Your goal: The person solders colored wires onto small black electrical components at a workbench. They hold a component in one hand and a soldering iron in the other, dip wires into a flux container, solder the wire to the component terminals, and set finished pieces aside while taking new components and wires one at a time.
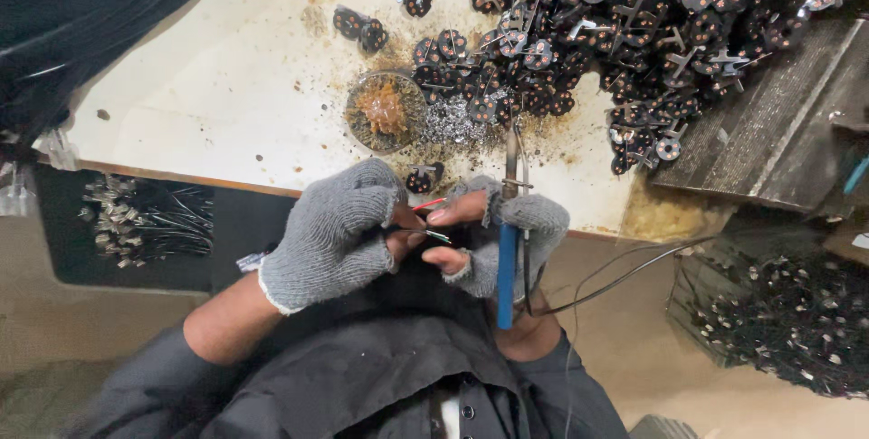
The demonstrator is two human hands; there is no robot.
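At the lower middle of the frame, the left hand (pixel 333 233), in a grey knit glove, has its fingers curled tight around a bundle of thin coloured wires (pixel 433 222) whose red and green ends poke out toward the right. The right hand (pixel 507 238), in a fingerless grey glove, pinches those wire ends between bare thumb and forefinger while its other fingers clamp a blue-handled soldering iron (pixel 507 262), which stands nearly upright, tip toward the surface (pixel 226 86). A thin black cord (pixel 615 281) trails from the iron to the right. Just above the hands sits a small round tin of amber flux (pixel 386 111) beside a patch of silvery solder scraps (pixel 453 124). A heap of black round parts with orange spots (pixel 615 23) fills the upper right. At the left edge lies a dark tray of wire pieces (pixel 136 217).
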